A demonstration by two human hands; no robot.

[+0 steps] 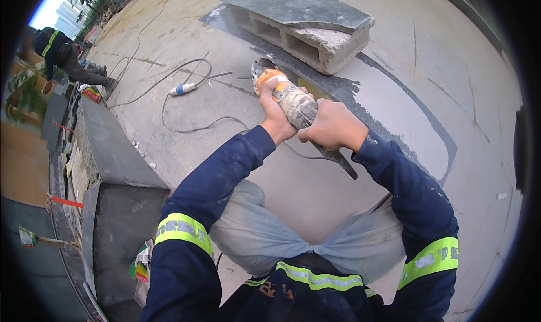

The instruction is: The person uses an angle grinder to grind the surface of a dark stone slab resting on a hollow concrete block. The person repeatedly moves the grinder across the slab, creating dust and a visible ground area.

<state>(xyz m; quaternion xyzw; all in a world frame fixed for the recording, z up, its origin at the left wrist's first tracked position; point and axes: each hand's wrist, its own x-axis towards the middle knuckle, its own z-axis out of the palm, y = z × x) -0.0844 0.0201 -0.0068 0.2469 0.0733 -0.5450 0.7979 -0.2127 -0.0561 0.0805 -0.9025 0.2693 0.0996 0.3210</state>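
In front of my bent knees I hold an angle grinder [290, 99], its orange body wrapped in worn, dirty pale covering. My left hand [275, 116] closes around the body near the metal head. Fingers of my right hand [333, 126] grip the rear part, close to where a dark handle-like piece [341, 163] points down to the right. The head end tilts up and to the left, and whether a disc is fitted is hard to make out. A cable [197, 131] winds over the concrete from beneath my hands toward a blue and white plug connector [182, 89].
Ahead, a grey stone slab [304, 6] rests on a hollow concrete block [293, 40]. Beside it, a shiny puddle [400, 113] has a dark wet rim. Dark stone panels [127, 232] stand at left along a drop-off. A co-worker [67, 54] bends over at the far left.
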